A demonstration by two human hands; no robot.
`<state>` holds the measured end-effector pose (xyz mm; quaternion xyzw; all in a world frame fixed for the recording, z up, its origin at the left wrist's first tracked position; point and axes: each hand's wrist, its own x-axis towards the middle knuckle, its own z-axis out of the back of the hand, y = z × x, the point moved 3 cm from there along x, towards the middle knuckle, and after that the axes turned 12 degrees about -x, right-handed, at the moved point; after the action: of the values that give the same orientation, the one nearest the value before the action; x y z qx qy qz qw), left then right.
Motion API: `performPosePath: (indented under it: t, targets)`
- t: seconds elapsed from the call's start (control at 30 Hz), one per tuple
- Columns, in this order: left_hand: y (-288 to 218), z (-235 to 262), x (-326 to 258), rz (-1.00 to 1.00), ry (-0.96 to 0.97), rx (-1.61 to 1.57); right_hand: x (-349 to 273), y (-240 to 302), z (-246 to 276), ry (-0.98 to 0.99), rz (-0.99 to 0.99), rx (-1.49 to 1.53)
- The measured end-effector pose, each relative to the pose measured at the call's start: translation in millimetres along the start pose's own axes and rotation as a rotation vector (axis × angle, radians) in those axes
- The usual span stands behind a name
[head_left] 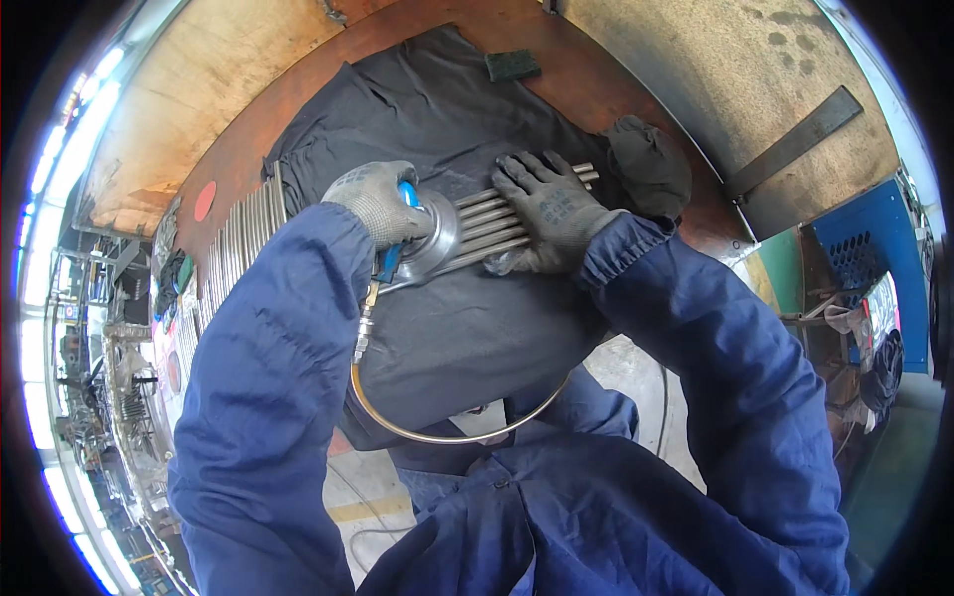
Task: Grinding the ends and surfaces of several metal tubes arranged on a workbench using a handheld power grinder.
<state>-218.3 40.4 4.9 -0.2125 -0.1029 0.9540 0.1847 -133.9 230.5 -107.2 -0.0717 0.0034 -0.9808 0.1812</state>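
Note:
My left hand (pixel 373 202), in a grey work glove, is wrapped round the blue body of an air sander (pixel 442 243). The sander's round disc lies over the left part of a row of metal rods (pixel 489 224). My right hand (pixel 553 214), also gloved, rests across the right part of those rods with its fingers spread. Rod ends stick out beyond its far side. Under the rods lies a dark cloth (pixel 467 343), spread over the table. From the sander an air hose (pixel 437 438) loops down towards my body.
More metal rods (pixel 238 238) lie side by side on the brown table (pixel 586 99) at the left, near a red disc (pixel 205 201). A dark green scouring pad (pixel 512 66) sits at the back. Bunched dark cloth (pixel 648 167) lies right of my right hand. Wooden boards (pixel 696 50) border the table.

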Motion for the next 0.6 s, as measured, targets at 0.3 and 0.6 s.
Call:
performPosePath:
  t: [0.3, 0.6]
  targets:
    - [31, 4, 5, -0.052, -0.106, -0.074, 10, 0, 0, 0.066, -0.015, 0.019]
    - [14, 3, 16, -0.04, -0.098, -0.089, 11, 0, -1, 0.043, -0.02, 0.017]
